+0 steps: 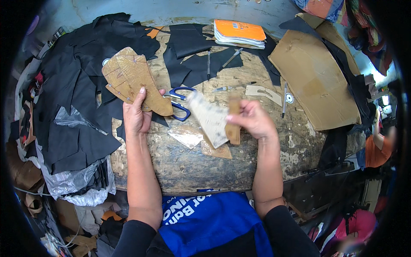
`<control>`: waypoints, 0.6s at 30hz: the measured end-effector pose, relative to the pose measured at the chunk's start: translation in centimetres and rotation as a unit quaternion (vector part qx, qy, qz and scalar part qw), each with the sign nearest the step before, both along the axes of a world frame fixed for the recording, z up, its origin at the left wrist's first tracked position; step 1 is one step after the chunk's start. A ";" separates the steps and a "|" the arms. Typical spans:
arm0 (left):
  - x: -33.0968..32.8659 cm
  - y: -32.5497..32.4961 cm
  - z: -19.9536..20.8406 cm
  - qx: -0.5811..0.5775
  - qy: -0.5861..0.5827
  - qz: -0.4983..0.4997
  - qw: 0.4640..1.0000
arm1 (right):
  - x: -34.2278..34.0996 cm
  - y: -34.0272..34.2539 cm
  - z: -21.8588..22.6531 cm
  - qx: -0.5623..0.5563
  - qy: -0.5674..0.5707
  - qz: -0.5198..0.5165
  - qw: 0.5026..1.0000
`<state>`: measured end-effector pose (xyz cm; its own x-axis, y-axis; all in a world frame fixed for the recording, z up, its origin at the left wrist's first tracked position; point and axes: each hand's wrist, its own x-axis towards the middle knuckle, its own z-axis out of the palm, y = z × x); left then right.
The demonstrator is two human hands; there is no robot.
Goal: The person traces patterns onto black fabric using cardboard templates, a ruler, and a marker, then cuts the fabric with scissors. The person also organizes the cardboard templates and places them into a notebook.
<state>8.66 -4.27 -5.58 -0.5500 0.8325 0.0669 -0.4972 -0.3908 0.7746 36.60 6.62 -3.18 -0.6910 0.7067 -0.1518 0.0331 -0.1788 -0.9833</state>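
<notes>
My left hand [138, 115] grips a stack of brown cardboard pattern pieces [130, 73], curved and pen-marked, with the thumb on top. Between the thumb and fingers of my right hand [255, 121] are a narrow brown pattern piece [233, 130] and, apparently, a pale pattern piece [206, 115] with dark smudges. Both are blurred by motion, and the grip on the pale one is partly hidden. Blue-handled scissors [182, 112] lie between my hands, their blades covered. Just below are a glossy pale triangular piece [187, 136] and a brown pattern piece [220, 151], partly covered.
Black sheet material [81, 85] is heaped on the left of the worn wooden table [171, 167]. Pens [231, 59] and an orange-covered notebook [239, 31] lie toward the back. A large cardboard sheet [317, 77] and a pale cutout [264, 93] are on the right.
</notes>
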 end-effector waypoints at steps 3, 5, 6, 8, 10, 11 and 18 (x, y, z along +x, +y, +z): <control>1.0 0.4 -0.1 0.013 -0.019 -0.023 0.999 | 0.5 1.0 0.0 -0.071 0.149 -0.087 0.982; 2.3 0.7 -0.2 -0.006 -0.023 -0.066 0.998 | 0.1 1.0 -0.3 -0.095 0.190 -0.109 0.971; 3.0 0.9 -0.2 -0.028 -0.015 -0.081 0.996 | -0.4 0.7 -0.6 -0.096 0.198 -0.111 0.969; 4.7 1.1 -0.4 -0.039 -0.004 -0.092 0.995 | -1.5 0.0 -1.2 -0.074 0.190 -0.113 0.972; 5.9 1.3 -0.5 -0.058 -0.021 -0.102 0.993 | -2.4 -0.7 -1.7 -0.066 0.169 -0.131 0.975; 6.4 1.3 -0.5 -0.050 -0.014 -0.110 0.993 | -2.8 -1.0 -1.9 -0.063 0.159 -0.138 0.976; 7.2 1.1 -0.4 -0.053 0.027 -0.119 0.991 | -3.7 -1.2 -2.1 -0.027 0.125 -0.198 0.972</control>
<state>15.85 -3.21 -6.01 -0.3354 0.9421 -0.0031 -0.5214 -0.1829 0.8335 32.93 5.39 -5.29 -0.3859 0.9207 -0.0583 -0.2871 -0.1799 -0.9408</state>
